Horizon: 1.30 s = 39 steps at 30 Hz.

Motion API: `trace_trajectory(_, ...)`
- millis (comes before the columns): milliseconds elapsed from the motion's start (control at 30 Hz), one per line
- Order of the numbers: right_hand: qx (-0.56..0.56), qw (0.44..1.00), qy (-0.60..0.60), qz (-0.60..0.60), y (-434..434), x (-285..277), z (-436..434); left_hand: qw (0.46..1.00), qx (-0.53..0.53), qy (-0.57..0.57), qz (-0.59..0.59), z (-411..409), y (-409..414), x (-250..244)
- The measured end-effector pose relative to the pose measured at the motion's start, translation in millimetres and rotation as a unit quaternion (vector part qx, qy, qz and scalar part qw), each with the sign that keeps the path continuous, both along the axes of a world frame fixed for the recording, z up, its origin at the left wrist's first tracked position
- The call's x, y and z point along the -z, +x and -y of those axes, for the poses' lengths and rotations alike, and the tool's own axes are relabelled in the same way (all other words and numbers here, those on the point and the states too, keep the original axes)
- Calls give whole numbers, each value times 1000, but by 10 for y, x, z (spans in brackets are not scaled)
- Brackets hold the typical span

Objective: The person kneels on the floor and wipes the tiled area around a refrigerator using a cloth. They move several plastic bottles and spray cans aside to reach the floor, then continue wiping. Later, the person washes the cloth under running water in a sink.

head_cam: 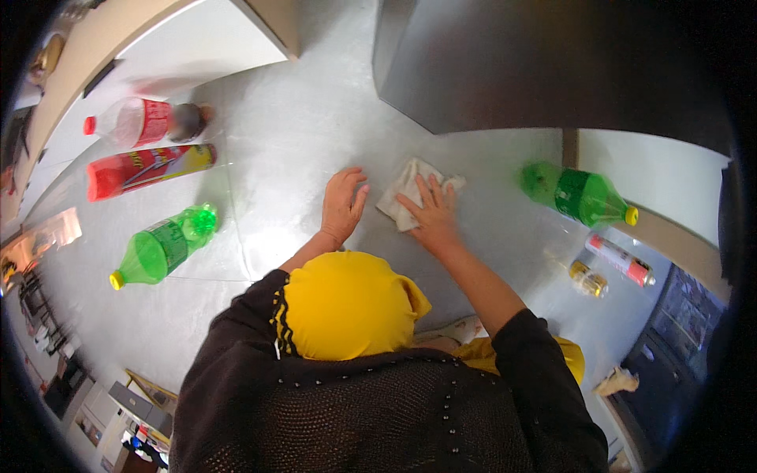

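My right hand (434, 216) lies with spread fingers on a crumpled white cloth (402, 192), holding it down against a shiny grey surface (284, 130). To the left of the cloth, my left hand (345, 201) has its fingers slightly bent and the thumb apart. Nothing is in it, and whether it touches the surface I cannot tell. A rounded yellow fabric covering (349, 307) and a dark knitted top (366, 414) hide the near part of the surface.
Left stand a red-capped bottle (155, 122), a red spray can (151, 169) and a green bottle (159, 248). Right are another green bottle (576, 194), a white-and-red can (621, 259) and a small yellowish container (588, 279). A dark panel (532, 65) overhangs the far right.
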State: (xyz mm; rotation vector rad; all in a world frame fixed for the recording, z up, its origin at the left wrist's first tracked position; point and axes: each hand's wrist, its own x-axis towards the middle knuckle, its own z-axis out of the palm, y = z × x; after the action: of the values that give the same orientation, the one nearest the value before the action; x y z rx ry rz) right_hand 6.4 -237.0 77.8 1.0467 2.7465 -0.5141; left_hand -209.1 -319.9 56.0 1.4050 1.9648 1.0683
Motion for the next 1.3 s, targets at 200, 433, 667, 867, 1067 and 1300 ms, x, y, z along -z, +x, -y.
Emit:
trace_trajectory(200, 57, 996, -12, 70, 484, -56, 112, 922, -387, -16, 18, 400, -819, 103)
trace_trajectory(433, 11, 994, -62, 94, 791, -358, 20, 819, -561, 96, -79, 699, -2270, -299)
trace_trajectory(667, 21, 986, -116, 119, 629, -476, -224, 813, -538, 222, 15, 505, -2675, -627)
trace_trajectory(867, 139, 948, -228, 173, 510, -199, -331, 841, -492, 226, 10, 464, -2438, -722)
trace_trajectory(1067, 151, 935, -250, 201, 445, -21, -387, 944, -321, 66, -27, 265, -1415, -939)
trace_trajectory(1300, 132, 941, -233, 205, 430, -44, -410, 963, -221, 38, 150, -570, -713, -1145)
